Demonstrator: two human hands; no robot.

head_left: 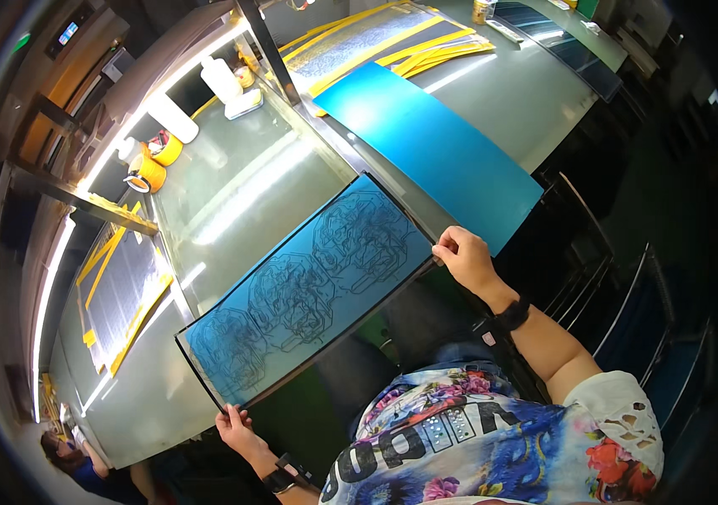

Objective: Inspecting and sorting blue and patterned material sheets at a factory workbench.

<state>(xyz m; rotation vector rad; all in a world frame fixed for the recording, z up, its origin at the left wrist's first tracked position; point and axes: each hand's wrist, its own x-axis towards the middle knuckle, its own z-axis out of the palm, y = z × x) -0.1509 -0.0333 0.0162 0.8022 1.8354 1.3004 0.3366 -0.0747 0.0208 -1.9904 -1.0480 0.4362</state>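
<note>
A blue sheet with black line drawings and a dark border (292, 295) is held tilted over the near edge of the glass-topped table, in front of my body. My left hand (239, 429) pinches its lower left corner between thumb and fingers. At its right edge, my right hand (465, 256) is closed on the other corner with thumb and index finger. A larger plain bright blue panel (435, 151) lies on the table to the right, its near end jutting past the table edge close to my right hand.
Film sheets edged with yellow tape (376, 42) lie at the back; another taped sheet (123, 290) is at the left. White bottles (221, 80), a white roll (172, 118) and yellow tape rolls (147, 173) stand along the lit ledge. A metal post (266, 50) rises between tables. Another person (90, 459) is at lower left.
</note>
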